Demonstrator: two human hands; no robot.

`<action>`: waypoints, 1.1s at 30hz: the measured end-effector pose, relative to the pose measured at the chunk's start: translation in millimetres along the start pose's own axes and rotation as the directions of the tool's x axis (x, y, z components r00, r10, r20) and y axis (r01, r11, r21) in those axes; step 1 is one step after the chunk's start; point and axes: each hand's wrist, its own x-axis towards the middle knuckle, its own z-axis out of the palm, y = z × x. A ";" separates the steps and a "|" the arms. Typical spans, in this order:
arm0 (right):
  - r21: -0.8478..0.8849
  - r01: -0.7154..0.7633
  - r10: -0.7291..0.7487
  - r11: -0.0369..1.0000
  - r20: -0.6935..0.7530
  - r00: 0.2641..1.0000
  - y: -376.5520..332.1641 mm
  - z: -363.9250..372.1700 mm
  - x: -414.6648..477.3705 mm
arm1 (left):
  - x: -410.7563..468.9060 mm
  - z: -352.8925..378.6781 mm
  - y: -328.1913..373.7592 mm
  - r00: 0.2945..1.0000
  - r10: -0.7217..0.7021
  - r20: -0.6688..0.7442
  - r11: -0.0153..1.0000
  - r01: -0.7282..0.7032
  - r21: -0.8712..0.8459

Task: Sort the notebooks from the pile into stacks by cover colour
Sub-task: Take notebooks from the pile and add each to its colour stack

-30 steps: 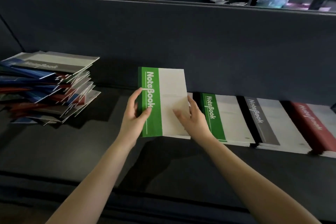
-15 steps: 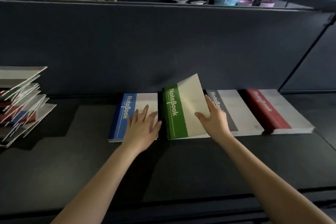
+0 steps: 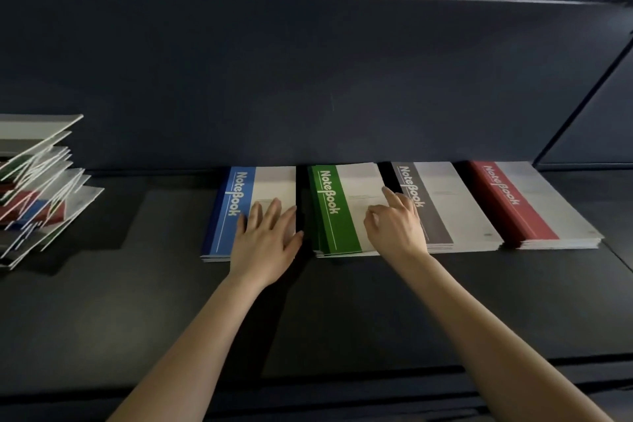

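Four sorted stacks lie in a row against the dark partition: a blue stack [image 3: 233,212], a green stack [image 3: 332,212], a grey stack [image 3: 442,209] and a red stack [image 3: 520,205]. My left hand [image 3: 265,240] rests flat with straight fingers on the white part of the blue stack. On the right edge of the green stack my right hand [image 3: 397,226] touches the top cover, index finger stretched out. The mixed pile [image 3: 37,188] of notebooks sits at the far left, fanned and untidy, partly cut off by the frame.
The dark desk surface [image 3: 342,301] runs from the stacks to the front edge. A dark partition wall [image 3: 308,79] stands right behind the stacks. Shelves with bowls and bags show above the partition.
The green notebook, held up in both hands a second ago, now lies flat on the green stack. My left hand let go and moved onto the blue stack.
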 end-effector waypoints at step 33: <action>0.450 0.608 -0.700 0.654 0.054 0.712 -203.4 35.1 -17.5 | -148.6 -45.7 -75.3 0.694 -0.636 -0.337 0.705 0.346 -0.619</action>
